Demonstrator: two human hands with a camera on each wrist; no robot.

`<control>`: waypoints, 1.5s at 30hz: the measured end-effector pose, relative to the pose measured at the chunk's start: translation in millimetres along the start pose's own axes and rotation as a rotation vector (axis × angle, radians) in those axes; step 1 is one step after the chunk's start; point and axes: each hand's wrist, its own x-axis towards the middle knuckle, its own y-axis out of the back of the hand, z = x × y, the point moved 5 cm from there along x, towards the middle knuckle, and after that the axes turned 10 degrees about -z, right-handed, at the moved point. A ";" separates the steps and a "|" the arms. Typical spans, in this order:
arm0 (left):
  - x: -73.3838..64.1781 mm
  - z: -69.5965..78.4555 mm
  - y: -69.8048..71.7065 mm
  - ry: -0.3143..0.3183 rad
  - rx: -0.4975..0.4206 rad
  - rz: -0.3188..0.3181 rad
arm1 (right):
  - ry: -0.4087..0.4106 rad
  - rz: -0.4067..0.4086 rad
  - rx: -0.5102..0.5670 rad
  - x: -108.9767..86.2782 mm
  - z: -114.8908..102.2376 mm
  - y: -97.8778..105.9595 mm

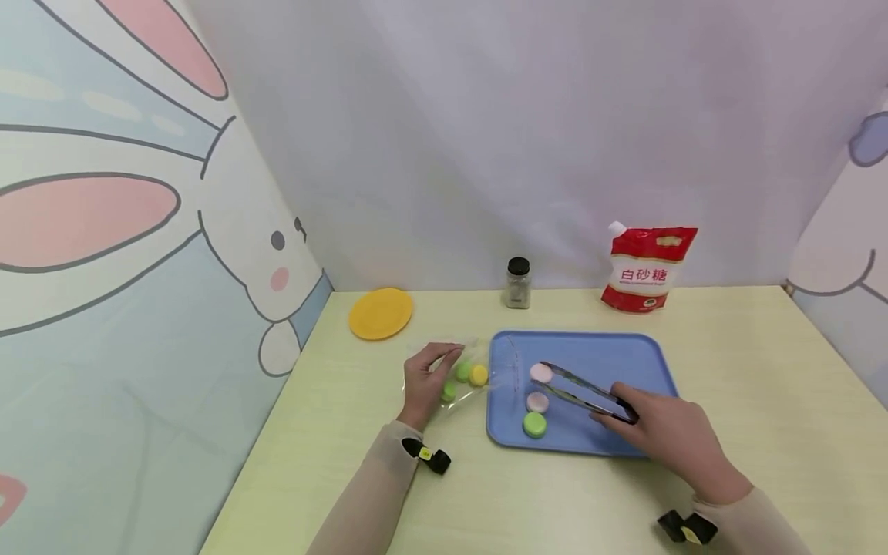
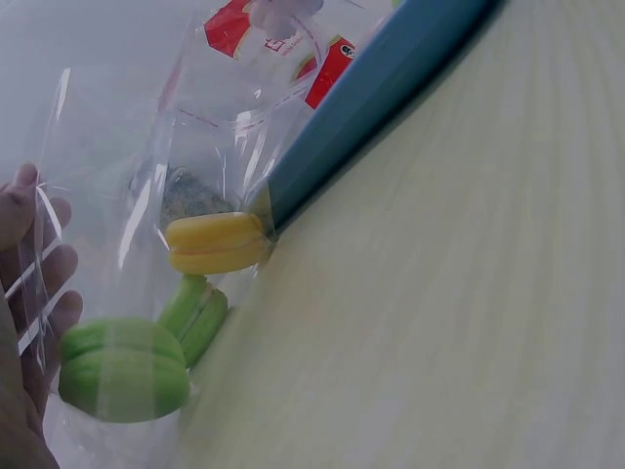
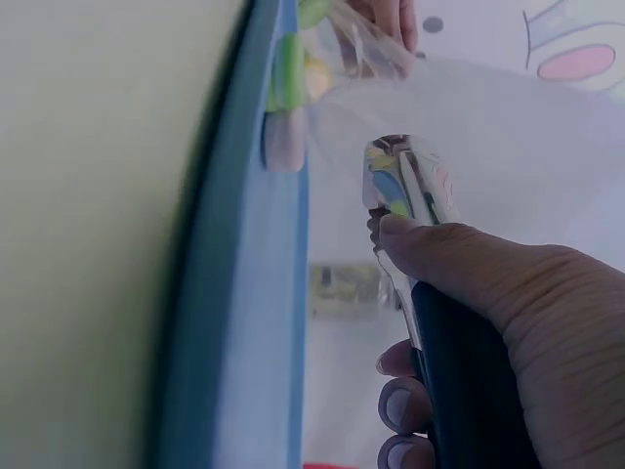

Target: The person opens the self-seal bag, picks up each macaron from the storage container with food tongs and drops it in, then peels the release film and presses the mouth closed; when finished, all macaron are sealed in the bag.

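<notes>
Nearest, the right hand (image 1: 669,432) grips slim metal tongs (image 1: 586,404) by their black handles, while the left hand (image 1: 425,381) pinches a thin, glossy plastic bag (image 2: 103,254). Judging by the split, the work seems about midway: three macarons are bagged, three lie outside on the blue tray (image 1: 610,354). There, a smooth green macaron (image 1: 535,425) sits closest, then a pale pink one (image 1: 537,402), then another pink macaron (image 1: 541,373) between the tongs' tips; whether they squeeze it, I cannot tell. Through the clear film show two domed green macarons (image 2: 124,371) and a yellow macaron (image 2: 217,244). Farther back on the pale worktop (image 1: 472,493) are a flat, round yellow plate (image 1: 381,314), a black-lidded jar (image 1: 517,289) and a shiny red-and-white sugar pouch (image 1: 647,270)
</notes>
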 end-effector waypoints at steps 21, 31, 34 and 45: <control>3.6 -0.1 -7.1 -0.077 -0.008 -0.003 | 0.109 -0.024 0.029 62.1 -39.3 -0.1; 5.1 -1.3 -2.8 -0.065 -0.022 -0.006 | 0.116 -0.108 0.014 72.5 -40.3 -16.2; 4.5 -1.4 -1.2 -0.059 -0.017 -0.003 | 0.152 -0.096 0.037 80.0 -54.3 -18.4; 1.7 -2.6 0.0 -0.097 -0.019 -0.005 | 0.248 -0.069 0.044 91.5 -84.2 -23.7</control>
